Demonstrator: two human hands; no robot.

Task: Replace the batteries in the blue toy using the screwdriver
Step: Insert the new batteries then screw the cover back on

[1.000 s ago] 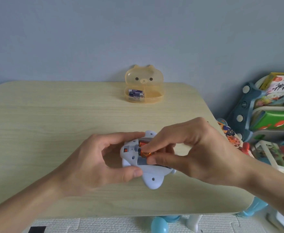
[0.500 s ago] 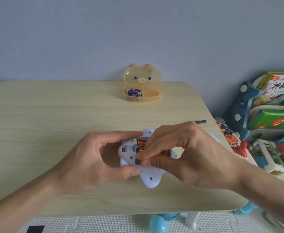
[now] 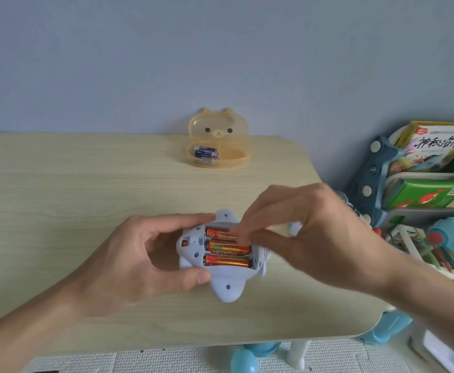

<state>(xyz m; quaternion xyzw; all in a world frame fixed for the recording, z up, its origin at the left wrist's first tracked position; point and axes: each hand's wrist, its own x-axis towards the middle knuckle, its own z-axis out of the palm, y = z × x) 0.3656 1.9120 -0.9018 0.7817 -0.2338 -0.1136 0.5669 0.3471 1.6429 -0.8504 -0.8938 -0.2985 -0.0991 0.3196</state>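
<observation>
The pale blue toy lies belly up near the table's front edge, its battery bay uncovered. Three orange batteries sit side by side in the bay. My left hand grips the toy from the left, thumb on the near edge and fingers on the far edge. My right hand hovers over the toy's right side, blurred, with thumb and forefinger tips close together above the top battery. Whether they touch it I cannot tell. No screwdriver and no battery cover are in view.
An orange bear-shaped case stands open at the back of the wooden table, with blue batteries in its left half. A toy shelf with books stands right of the table. Blue plastic toys lie on the floor mat below.
My right hand has lifted up and to the right off the battery bay, so all three orange batteries now show. The left hand keeps its hold on the toy.
</observation>
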